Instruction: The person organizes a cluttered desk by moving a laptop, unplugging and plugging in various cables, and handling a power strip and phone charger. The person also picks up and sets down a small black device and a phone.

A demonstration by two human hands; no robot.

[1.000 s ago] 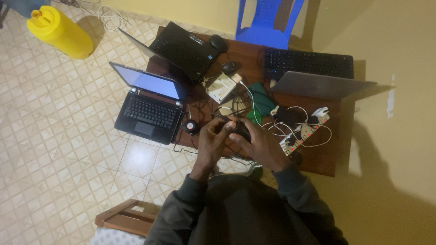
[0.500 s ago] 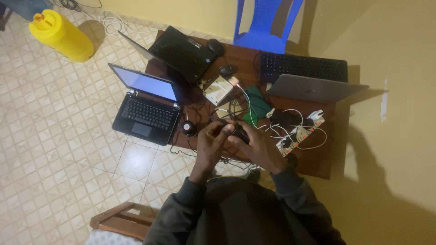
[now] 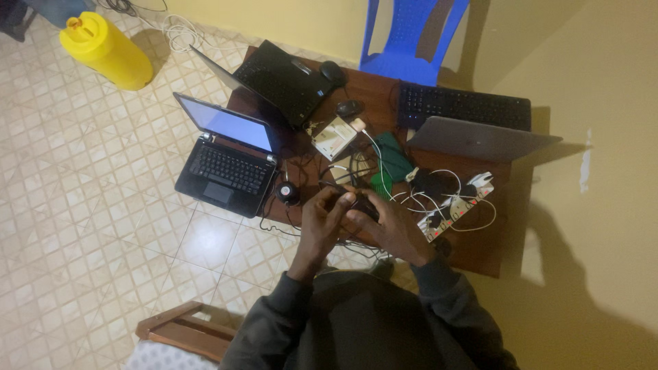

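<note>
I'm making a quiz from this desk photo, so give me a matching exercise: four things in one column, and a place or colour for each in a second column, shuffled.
Things:
1. jerrycan
2. plastic chair
3. lit-screen laptop
4. power strip

Descriptions:
A. blue, behind the wooden table
B. white, cables plugged in, by the right hand
C. yellow, on the tiled floor
D. open, overhanging the table's left edge

Pairs: 1-C, 2-A, 3-D, 4-B

Small black device (image 3: 363, 204), mostly hidden between both hands, above table edge.
</note>
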